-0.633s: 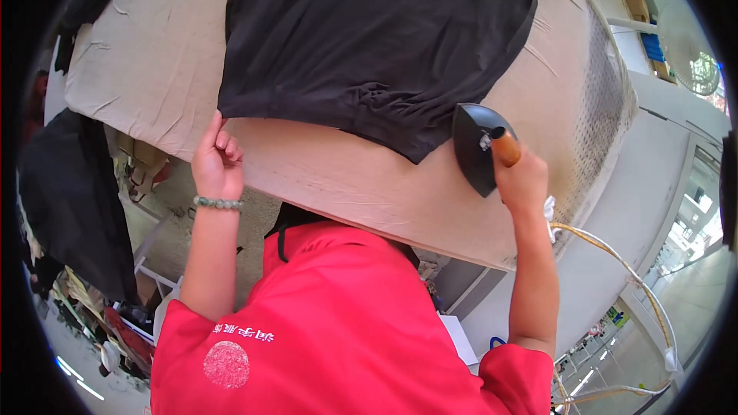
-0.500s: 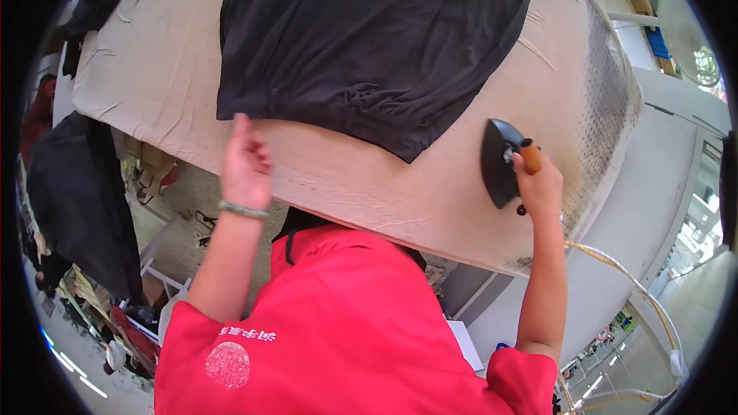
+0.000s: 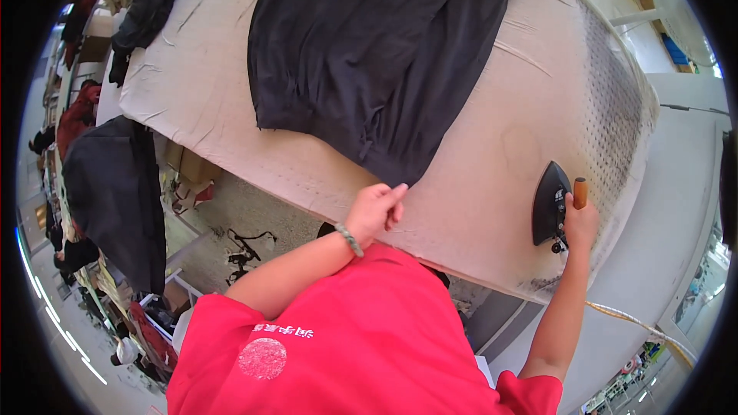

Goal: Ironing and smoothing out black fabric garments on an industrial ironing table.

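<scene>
A black garment (image 3: 369, 54) lies across the padded ironing table (image 3: 492, 207), its near part rumpled and its lower hem slanting toward me. My left hand (image 3: 374, 211) is closed at the hem's near right corner, thumb and forefinger pinched on the cloth. To the right, my right hand (image 3: 582, 224) grips the wooden handle of a black iron (image 3: 549, 204). The iron is over the table's right side, apart from the garment. Its soleplate is turned toward the left, so the iron looks tilted up on its side or heel.
A dark cloth piece (image 3: 115, 192) hangs at the left beside the table, and more dark clothing (image 3: 154, 8) lies at the far left corner. A yellowish-white hose (image 3: 638, 325) runs off below the iron. Black straps or cords (image 3: 247, 250) lie on the floor.
My left hand has gone right from the hem's left corner to its right corner and pinched it. The garment has bunched narrower. My right hand has drawn the iron right and nearer me.
</scene>
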Available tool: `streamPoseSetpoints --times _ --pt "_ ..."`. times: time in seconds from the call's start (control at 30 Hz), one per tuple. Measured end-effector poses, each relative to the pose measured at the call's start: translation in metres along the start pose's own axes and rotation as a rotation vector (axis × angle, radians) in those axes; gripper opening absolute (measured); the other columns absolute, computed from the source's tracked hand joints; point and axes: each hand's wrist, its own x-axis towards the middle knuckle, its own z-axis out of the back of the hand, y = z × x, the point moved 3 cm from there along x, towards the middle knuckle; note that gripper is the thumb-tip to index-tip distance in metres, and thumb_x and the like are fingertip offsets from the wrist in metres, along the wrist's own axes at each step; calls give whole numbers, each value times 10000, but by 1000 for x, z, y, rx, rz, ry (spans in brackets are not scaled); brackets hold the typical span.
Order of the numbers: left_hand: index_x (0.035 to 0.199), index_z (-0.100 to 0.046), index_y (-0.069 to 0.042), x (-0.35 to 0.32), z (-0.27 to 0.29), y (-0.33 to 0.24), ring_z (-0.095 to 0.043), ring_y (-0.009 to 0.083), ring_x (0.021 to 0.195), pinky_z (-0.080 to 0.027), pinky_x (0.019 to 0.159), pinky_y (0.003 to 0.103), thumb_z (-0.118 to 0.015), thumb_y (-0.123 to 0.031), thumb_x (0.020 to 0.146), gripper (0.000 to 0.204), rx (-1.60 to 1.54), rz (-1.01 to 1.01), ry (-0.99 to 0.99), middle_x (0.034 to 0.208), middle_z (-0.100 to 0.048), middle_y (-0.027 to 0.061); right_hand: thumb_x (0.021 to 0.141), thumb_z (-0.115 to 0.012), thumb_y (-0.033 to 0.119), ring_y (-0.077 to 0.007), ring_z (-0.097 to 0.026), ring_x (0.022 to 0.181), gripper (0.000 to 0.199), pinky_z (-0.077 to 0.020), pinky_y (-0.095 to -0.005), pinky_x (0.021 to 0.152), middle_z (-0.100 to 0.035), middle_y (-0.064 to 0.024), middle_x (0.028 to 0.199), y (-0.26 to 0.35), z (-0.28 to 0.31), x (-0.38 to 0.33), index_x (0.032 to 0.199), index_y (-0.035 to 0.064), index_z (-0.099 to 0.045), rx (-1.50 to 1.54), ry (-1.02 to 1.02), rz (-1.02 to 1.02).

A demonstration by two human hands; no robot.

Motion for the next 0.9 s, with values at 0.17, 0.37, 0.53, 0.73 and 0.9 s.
streamPoseSetpoints --times 0.17,0.37,0.53,0.73,0.9 --pt "805 -509 -103 16 39 -31 -495 93 474 -383 443 254 -691 -390 973 380 -331 -141 -140 636 -583 19 918 -710 341 -419 -686 923 347 -529 -475 797 -721 -218 958 22 -7 -6 1065 28 -682 -60 99 184" --pt "739 -542 -92 -4 32 -12 -523 82 484 -394 451 232 -655 -327 1010 376 -231 -270 -296 630 -609 25 890 -742 304 -436 -684 929 403 -541 -463 807 -718 -237 957 197 2 -69 1185 39 -670 88 272 570" --pt "752 -562 -74 -13 27 -14 -517 79 498 -398 471 233 -648 -279 1016 346 -273 -328 -263 635 -604 12 910 -666 238 -429 -680 822 205 -533 -474 722 -697 -228 837 307 -22 -122 994 51 -681 7 200 1011" --pt "771 -608 -57 -21 43 -13 -541 74 563 -430 534 233 -648 -257 1014 318 -249 -367 -174 661 -604 7 856 -593 153 -440 -688 854 176 -552 -508 778 -707 -242 861 341 -35 -108 919 24 -694 -209 247 1052" --pt "956 -688 28 -25 44 -27 -604 134 793 -496 750 289 -674 -269 999 300 -14 -615 -249 841 -644 -1 908 -685 294 -449 -669 928 313 -525 -516 807 -708 -240 932 266 2 -59 1116 60 -697 -71 22 698"
